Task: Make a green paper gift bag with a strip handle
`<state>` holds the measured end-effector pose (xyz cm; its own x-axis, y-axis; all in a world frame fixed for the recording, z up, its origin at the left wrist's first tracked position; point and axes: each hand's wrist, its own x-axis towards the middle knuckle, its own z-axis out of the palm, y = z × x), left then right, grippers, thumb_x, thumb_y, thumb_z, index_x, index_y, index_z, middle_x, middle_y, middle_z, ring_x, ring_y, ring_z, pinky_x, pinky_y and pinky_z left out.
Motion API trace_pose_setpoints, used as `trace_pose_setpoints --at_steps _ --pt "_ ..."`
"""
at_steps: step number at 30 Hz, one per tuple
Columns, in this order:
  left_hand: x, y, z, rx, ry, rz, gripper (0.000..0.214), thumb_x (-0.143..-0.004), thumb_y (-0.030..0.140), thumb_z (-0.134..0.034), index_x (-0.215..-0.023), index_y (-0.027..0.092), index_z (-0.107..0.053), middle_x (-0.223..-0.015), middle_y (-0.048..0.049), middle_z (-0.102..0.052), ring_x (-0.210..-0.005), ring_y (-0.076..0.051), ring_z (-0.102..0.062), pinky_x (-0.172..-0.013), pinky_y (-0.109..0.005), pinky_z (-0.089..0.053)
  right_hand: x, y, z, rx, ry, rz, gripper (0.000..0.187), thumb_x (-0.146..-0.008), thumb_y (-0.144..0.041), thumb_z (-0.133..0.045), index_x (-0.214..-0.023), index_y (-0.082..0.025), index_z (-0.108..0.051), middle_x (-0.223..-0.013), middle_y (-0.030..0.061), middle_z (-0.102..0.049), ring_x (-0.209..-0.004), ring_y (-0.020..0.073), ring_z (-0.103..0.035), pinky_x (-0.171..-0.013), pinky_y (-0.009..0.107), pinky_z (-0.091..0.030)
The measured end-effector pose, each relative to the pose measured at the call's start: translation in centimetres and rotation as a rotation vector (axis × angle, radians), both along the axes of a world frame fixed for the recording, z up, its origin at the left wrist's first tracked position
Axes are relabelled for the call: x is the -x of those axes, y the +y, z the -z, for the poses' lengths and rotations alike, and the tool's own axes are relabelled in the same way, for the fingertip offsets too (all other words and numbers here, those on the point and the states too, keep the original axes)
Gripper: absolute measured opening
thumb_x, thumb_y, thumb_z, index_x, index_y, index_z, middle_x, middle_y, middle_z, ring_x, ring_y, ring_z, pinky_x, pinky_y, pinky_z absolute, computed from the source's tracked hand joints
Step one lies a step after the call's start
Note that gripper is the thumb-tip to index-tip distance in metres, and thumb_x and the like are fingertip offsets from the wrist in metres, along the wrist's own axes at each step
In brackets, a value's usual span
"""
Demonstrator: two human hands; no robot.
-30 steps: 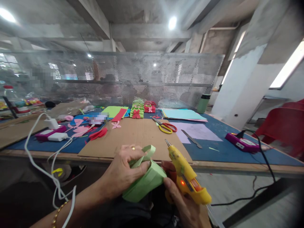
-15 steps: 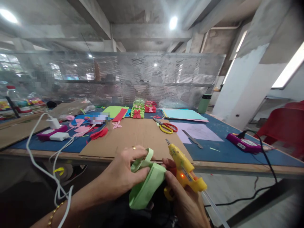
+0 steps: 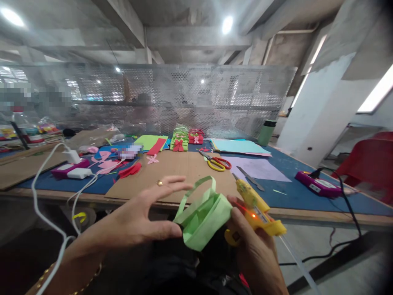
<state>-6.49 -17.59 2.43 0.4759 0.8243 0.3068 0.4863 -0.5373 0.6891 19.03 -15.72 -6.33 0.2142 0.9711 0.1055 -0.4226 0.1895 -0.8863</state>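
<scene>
A light green paper basket (image 3: 211, 225) with a strip handle (image 3: 198, 184) is tilted in front of me, its open top facing me. My right hand (image 3: 258, 246) pinches its right end between thumb and fingers. The same hand also holds a yellow glue gun (image 3: 253, 198), with an orange-red light glowing on its side and a clear glue stick out of its back. My left hand (image 3: 138, 215) is open at the basket's left side, fingers stretched out and thumb apart; its fingertips are close to the handle, and whether they touch I cannot tell.
On the cardboard (image 3: 181, 172) lie scissors (image 3: 219, 162) and a pink paper flower (image 3: 152, 159). A craft knife blade (image 3: 250, 178) rests on purple paper (image 3: 273, 170). Small finished green bags (image 3: 179, 141) and a red bag (image 3: 195, 138) stand behind. White cables (image 3: 37, 184) hang at the left.
My left hand has let go of the basket and spread its fingers, moving left. The basket and glue gun have shifted right and up in my right hand, and the handle now shows fully.
</scene>
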Motion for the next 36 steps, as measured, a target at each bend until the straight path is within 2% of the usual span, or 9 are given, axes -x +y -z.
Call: trace_pose_setpoints --at_steps 2,4,6,11,14,16,20,23,36 --pt "0.9 -0.2 0.6 -0.036 -0.106 -0.069 0.045 -0.089 0.037 -0.069 -0.133 0.035 -0.06 -0.145 -0.0029 -0.056 -0.137 -0.025 -0.048 -0.11 -0.038 -0.042 -0.5 0.5 -0.7 -0.037 0.059 0.031 0.034 -0.077 -0.035 -0.084 -0.107 -0.024 -0.073 -0.102 0.0011 -0.076 -0.081 0.0168 -0.069 -0.071 0.026 -0.057" --pt "1.2 -0.4 1.7 -0.081 -0.153 -0.161 0.016 -0.096 0.033 -0.06 -0.104 0.028 -0.072 -0.121 -0.0028 -0.071 -0.115 -0.02 -0.064 -0.097 -0.03 -0.05 -1.0 0.9 -1.4 -0.052 0.119 0.055 0.031 -0.073 -0.032 -0.086 -0.101 -0.024 -0.075 -0.096 -0.0009 -0.077 -0.064 0.0127 -0.064 -0.054 0.023 -0.052" --pt "1.0 -0.6 3.2 -0.14 -0.133 -0.214 0.019 -0.099 0.026 -0.054 -0.092 0.024 -0.072 -0.105 -0.0024 -0.075 -0.1 -0.017 -0.069 -0.088 -0.027 -0.053 -1.3 1.1 -2.1 -0.012 0.187 0.04 0.034 -0.069 -0.03 -0.089 -0.1 -0.024 -0.075 -0.097 -0.0012 -0.077 -0.063 0.0135 -0.065 -0.048 0.022 -0.05" --pt "-0.9 -0.3 5.2 -0.649 -0.02 -0.267 0.038 -0.095 0.009 -0.055 -0.128 0.028 -0.06 -0.12 -0.0062 -0.068 -0.112 -0.021 -0.064 -0.097 -0.033 -0.051 -1.5 1.4 -3.5 0.105 0.288 -0.118 0.046 -0.069 -0.035 -0.088 -0.112 -0.023 -0.073 -0.096 0.0035 -0.08 -0.094 0.0266 -0.074 -0.074 0.034 -0.062" --pt "-1.9 -0.1 3.8 -1.007 0.08 -0.32 0.056 -0.09 0.005 -0.061 -0.137 0.035 -0.054 -0.138 -0.0077 -0.054 -0.128 -0.027 -0.052 -0.107 -0.045 -0.045 -1.1 1.3 -4.1 0.161 0.284 -0.275 0.046 -0.068 -0.032 -0.087 -0.11 -0.019 -0.073 -0.095 0.0076 -0.081 -0.089 0.0307 -0.076 -0.074 0.041 -0.062" --pt "-2.3 -0.3 1.8 -1.117 0.181 -0.255 0.062 -0.087 0.008 -0.066 -0.137 0.042 -0.054 -0.147 -0.0041 -0.045 -0.136 -0.031 -0.043 -0.112 -0.05 -0.041 -0.7 1.1 -4.2 0.187 0.29 -0.38 0.047 -0.068 -0.028 -0.087 -0.112 -0.018 -0.073 -0.098 0.0091 -0.081 -0.085 0.03 -0.077 -0.073 0.041 -0.062" --pt "-3.1 -1.3 -2.4 -0.941 0.443 0.079 0.052 -0.092 0.012 -0.06 -0.135 0.04 -0.056 -0.15 -0.0015 -0.044 -0.145 -0.029 -0.032 -0.118 -0.047 -0.03 0.4 0.6 -3.9 0.201 0.279 -0.53 0.048 -0.071 -0.027 -0.086 -0.115 -0.018 -0.071 -0.106 0.008 -0.079 -0.087 0.0245 -0.077 -0.08 0.036 -0.06" --pt "-3.6 -1.7 -4.0 -0.891 0.537 0.174 0.037 -0.095 0.014 -0.054 -0.123 0.037 -0.063 -0.138 0.0008 -0.057 -0.137 -0.024 -0.04 -0.115 -0.04 -0.027 1.1 0.6 -3.3 0.242 0.28 -0.6 0.042 -0.074 -0.027 -0.085 -0.113 -0.017 -0.072 -0.104 0.007 -0.08 -0.081 0.0203 -0.077 -0.081 0.032 -0.059" --pt "-4.0 -1.4 -4.6 -0.771 0.472 0.231 0.019 -0.09 0.009 -0.052 -0.084 0.023 -0.062 -0.101 0.0025 -0.068 -0.098 -0.02 -0.058 -0.095 -0.036 -0.032 2.7 1.0 -3.1 0.264 0.249 -0.687 0.045 -0.079 -0.032 -0.081 -0.12 -0.014 -0.069 -0.106 0.0095 -0.078 -0.095 0.0266 -0.075 -0.087 0.039 -0.057"
